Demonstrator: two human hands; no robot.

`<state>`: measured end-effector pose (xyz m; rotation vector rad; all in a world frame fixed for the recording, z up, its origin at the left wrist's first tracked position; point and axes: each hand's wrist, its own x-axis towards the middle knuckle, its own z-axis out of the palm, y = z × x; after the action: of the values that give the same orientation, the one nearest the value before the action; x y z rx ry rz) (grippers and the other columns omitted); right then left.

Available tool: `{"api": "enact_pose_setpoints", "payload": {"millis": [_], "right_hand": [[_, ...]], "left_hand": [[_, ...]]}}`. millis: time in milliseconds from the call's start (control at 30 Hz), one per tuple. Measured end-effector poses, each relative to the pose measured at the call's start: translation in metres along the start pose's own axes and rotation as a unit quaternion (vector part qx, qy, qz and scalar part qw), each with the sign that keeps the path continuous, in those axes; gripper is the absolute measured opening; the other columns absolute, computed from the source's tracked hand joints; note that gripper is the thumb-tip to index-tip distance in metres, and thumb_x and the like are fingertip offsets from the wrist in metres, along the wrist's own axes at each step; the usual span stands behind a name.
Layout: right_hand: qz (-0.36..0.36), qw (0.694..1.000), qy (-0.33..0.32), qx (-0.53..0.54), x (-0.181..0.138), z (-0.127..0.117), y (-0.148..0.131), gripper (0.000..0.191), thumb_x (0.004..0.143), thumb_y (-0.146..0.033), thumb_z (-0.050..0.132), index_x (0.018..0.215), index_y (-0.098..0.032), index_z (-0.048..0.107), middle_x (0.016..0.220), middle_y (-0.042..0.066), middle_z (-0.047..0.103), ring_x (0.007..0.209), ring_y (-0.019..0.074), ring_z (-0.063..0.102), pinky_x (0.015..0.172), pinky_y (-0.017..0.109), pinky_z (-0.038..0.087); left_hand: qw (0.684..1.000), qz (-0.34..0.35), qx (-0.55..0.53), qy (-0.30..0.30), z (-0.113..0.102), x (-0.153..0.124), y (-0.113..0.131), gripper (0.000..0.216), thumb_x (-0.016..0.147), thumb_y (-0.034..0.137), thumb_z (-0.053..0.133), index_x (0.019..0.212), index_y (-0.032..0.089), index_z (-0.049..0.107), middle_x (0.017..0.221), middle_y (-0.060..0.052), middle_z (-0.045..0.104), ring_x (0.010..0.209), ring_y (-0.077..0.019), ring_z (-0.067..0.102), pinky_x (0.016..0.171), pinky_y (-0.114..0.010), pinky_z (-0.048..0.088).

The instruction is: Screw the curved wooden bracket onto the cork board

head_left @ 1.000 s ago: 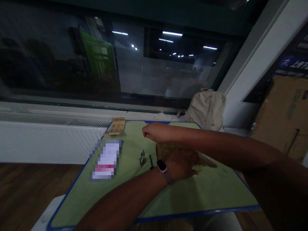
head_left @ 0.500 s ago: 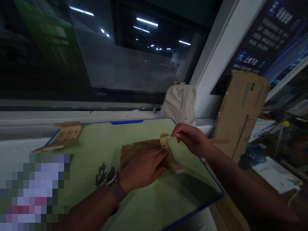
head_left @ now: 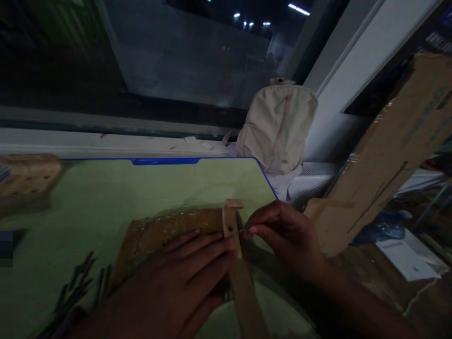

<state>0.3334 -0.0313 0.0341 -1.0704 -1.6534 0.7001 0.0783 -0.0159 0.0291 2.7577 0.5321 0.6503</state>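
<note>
My left hand lies palm down over a brown, tape-wrapped block, its fingers stretched out. Its fingertips rest on a pale wooden piece that has a dark hole and a short crosspiece at its far end. To the right of that hole, my right hand is closed in a pinch. A small, thin pin-like piece shows between its fingertips and the wood; its exact kind is too blurred to tell. Several dark, thin screw-like pieces lie on the green board left of the block.
Another wooden part with holes sits at the far left of the blue-edged green board. Behind the board, a beige backpack leans by the window. A tall cardboard box stands to the right.
The view has shifted closer and down. My right hand has come down from above the wooden piece's far end to beside its hole. The left hand lies flatter across the block.
</note>
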Motion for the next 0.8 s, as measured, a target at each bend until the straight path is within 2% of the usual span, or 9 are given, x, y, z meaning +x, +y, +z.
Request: {"api": "enact_pose_setpoints", "payload": {"millis": [67,167,333,600,800], "right_hand": [[-0.035,0.998,0.009,-0.053,-0.003,-0.001,0.001,0.007,0.094,-0.017,0.076,0.092,-0.023,0.073,0.084,0.002,0.082,0.077,0.0154,0.079,0.07,0.025,0.064],[-0.078,0.991,0.03,-0.103,-0.004,-0.003,0.002,0.022,0.092,-0.005,0.071,0.1,-0.026,0.073,0.091,0.001,0.083,0.085,0.016,0.081,0.076,0.026,0.066],[-0.092,0.986,0.022,-0.137,-0.004,0.002,0.002,0.027,0.093,-0.004,0.069,0.104,-0.029,0.069,0.093,0.001,0.082,0.084,0.0162,0.08,0.073,0.026,0.066],[-0.123,0.977,-0.016,-0.172,-0.002,0.01,-0.001,0.025,0.092,-0.004,0.068,0.101,-0.028,0.066,0.093,0.003,0.082,0.081,0.0158,0.08,0.069,0.025,0.065],[-0.139,0.976,-0.016,-0.166,0.001,0.014,0.008,0.022,0.092,-0.005,0.067,0.097,-0.026,0.068,0.09,0.004,0.082,0.079,0.0165,0.079,0.066,0.026,0.065]], "left_hand": [[1.0,0.002,-0.002,0.0,0.004,-0.004,-0.004,0.047,0.106,0.023,0.055,0.152,0.026,0.054,0.151,-0.004,0.064,0.137,-0.022,0.062,0.121,-0.038,0.046],[1.0,0.01,-0.018,0.011,0.015,-0.014,-0.012,0.054,0.104,0.025,0.056,0.157,0.031,0.051,0.155,-0.002,0.061,0.139,-0.0247,0.06,0.123,-0.041,0.044],[1.0,0.002,-0.021,0.005,0.028,-0.023,-0.017,0.062,0.102,0.017,0.056,0.16,0.038,0.045,0.155,0.001,0.06,0.14,-0.0246,0.06,0.124,-0.043,0.042],[0.999,0.018,-0.031,0.002,0.015,-0.012,-0.011,0.054,0.104,0.027,0.057,0.158,0.029,0.05,0.159,-0.003,0.056,0.146,-0.0261,0.053,0.124,-0.042,0.043],[0.999,-0.021,-0.031,-0.017,0.006,-0.007,-0.001,0.052,0.103,0.024,0.06,0.154,0.03,0.055,0.156,-0.003,0.059,0.144,-0.0266,0.055,0.124,-0.045,0.043]]}}
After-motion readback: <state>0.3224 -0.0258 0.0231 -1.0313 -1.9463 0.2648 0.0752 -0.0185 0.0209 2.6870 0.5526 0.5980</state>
